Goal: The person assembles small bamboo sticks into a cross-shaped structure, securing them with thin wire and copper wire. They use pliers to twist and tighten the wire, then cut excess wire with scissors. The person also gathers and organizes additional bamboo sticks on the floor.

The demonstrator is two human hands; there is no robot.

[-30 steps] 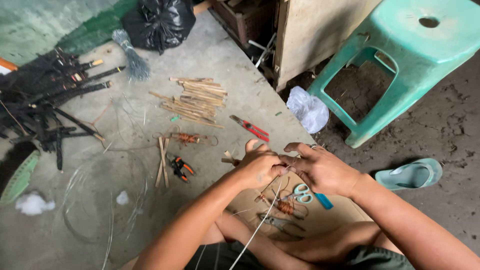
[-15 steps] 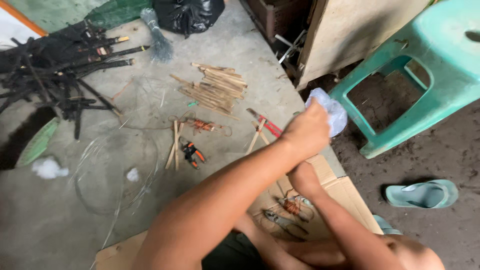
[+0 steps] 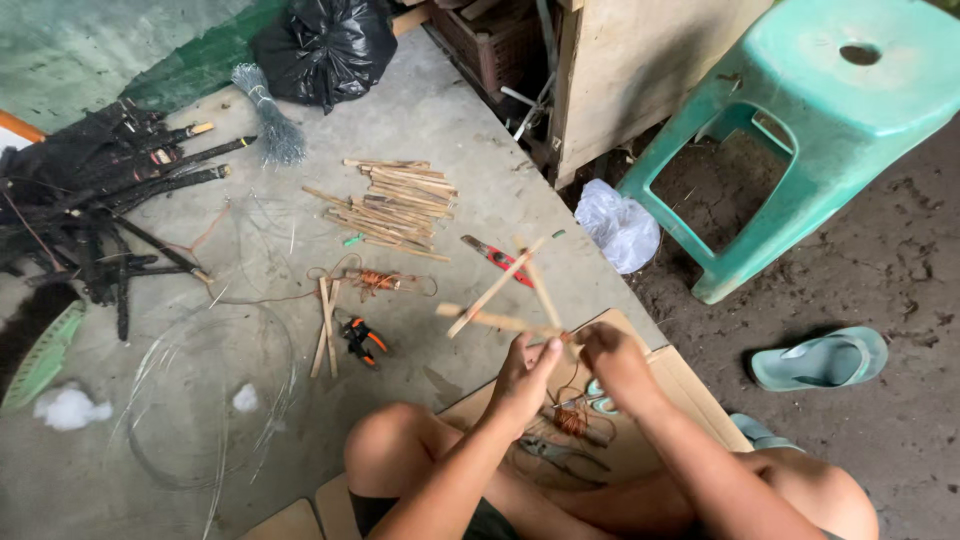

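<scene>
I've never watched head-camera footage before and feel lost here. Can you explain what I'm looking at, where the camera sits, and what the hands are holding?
The camera is worn on a person's head and looks down, so you see their own arms and bent knees as they sit on flattened brown cardboard on a grey concrete floor. The left hand and the right hand meet on a small fan of thin pale wooden sticks, pinched where the sticks cross. On the floor lie a loose pile of similar wooden sticks, orange-handled pliers, a red-handled cutter, a heap of black rods and coils of thin wire. To the right stand a turquoise plastic stool and a turquoise sandal.
</scene>
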